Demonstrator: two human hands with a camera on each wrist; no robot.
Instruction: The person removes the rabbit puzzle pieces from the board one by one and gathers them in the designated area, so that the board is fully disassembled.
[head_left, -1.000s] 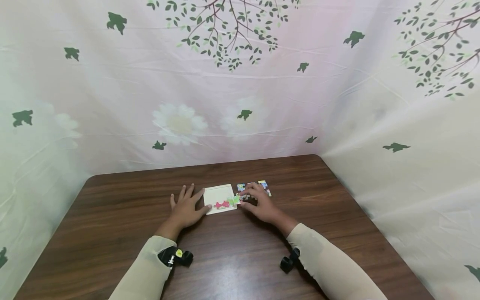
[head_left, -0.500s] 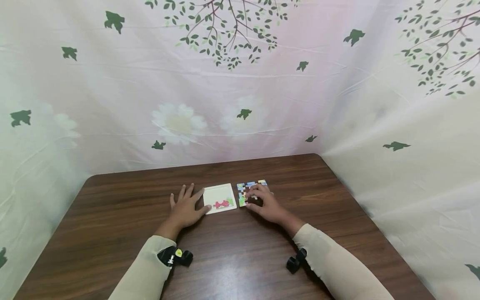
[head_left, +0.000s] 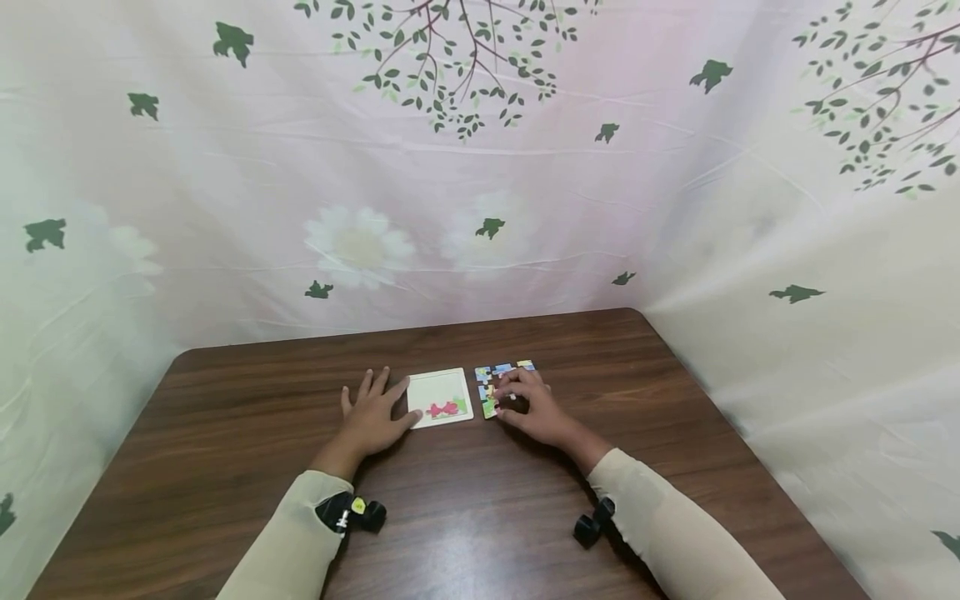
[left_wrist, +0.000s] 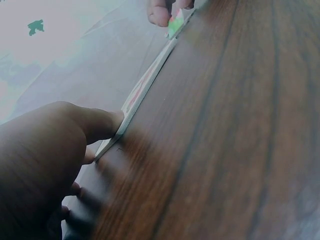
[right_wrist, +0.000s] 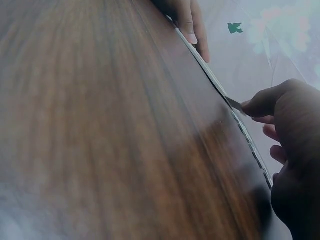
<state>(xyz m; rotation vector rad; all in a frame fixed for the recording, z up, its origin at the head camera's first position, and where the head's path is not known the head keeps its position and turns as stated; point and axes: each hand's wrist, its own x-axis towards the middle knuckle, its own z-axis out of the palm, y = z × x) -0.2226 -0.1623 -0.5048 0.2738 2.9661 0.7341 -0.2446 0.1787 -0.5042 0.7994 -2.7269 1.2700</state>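
My left hand [head_left: 372, 422] lies with spread fingers at the left side of a white puzzle tray [head_left: 435, 385]; thumb and index finger touch its edge. Red and green puzzle pieces [head_left: 443, 408] sit along the tray's lower part. Just right of the tray, my right hand [head_left: 538, 412] pinches a green puzzle piece [left_wrist: 175, 24] between thumb and fingers. In the right wrist view this puzzle piece [right_wrist: 234, 103] is tilted, with one edge by the table. Several loose puzzle pieces [head_left: 483, 374] lie beyond and under the right hand, which partly hides them.
Both hands work on a dark brown wooden table [head_left: 450, 492] with rounded far corners. A pale printed curtain [head_left: 420, 183] hangs behind it and along the right side. Black wrist cameras [head_left: 588, 527] are strapped over the sleeves.
My right hand has left a green piece in the tray's lower right and moved right to the loose pieces, where it now pinches another. The left hand stays in place.
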